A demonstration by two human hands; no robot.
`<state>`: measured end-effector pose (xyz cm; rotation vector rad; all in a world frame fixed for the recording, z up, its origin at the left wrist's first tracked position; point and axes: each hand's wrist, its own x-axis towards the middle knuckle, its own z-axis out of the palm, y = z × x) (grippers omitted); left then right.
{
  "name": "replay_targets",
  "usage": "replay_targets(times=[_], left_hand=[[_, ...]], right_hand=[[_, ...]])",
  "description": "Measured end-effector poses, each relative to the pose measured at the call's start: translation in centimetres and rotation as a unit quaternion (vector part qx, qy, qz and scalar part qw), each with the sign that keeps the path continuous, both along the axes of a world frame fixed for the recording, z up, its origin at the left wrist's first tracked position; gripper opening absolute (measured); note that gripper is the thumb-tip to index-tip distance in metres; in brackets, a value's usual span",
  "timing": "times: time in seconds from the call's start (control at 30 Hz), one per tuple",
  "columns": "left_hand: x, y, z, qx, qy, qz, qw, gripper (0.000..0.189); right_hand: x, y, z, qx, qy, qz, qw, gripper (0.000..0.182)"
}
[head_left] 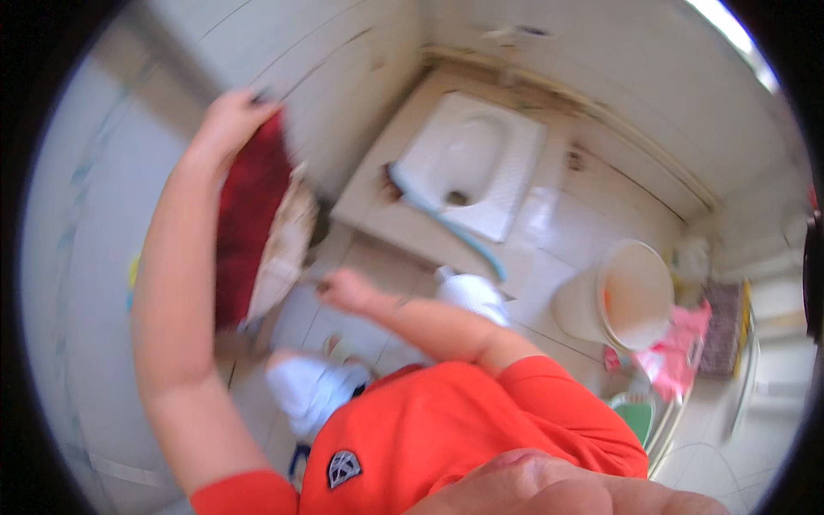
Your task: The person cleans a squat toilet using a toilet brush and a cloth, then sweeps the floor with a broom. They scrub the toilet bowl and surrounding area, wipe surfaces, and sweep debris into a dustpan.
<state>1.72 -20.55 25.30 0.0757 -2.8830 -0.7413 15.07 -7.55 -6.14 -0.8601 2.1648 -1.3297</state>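
Observation:
My left hand is raised at the left and grips the upper corner of a dark red mat. The mat hangs down beside my forearm, and its pale, stained underside shows along the right edge. My right hand is curled a little to the right of the mat's lower part. Something small and dark shows at its fingers, but blur hides what it is and whether the hand grips it. A squat toilet lies in front, and a light blue brush with dark bristles rests across its near edge.
A tiled step surrounds the toilet. At the right stand a large white bucket, a pink plastic bag, a brown woven basket and a green container. A pipe runs along the far wall.

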Motion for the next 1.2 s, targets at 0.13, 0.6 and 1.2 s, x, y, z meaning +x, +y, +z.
replay_targets(times=[0.13,0.6,1.2], left_hand=[[-0.3,-1.1,-0.9,0.039,-0.005,0.061,0.997,0.023],[1.5,-4.6,5.6,0.146,0.181,0.08,0.969,0.027],[9.3,-14.3,8.8,0.235,0.215,0.162,0.934,0.014]], right_hand=[[0.8,1.2,1.3,-0.043,-0.057,-0.034,0.997,0.023],[0.1,-0.2,-0.9,-0.081,-0.041,-0.068,0.994,0.027],[0.2,0.2,1.3,-0.071,-0.098,-0.082,0.989,0.03]])
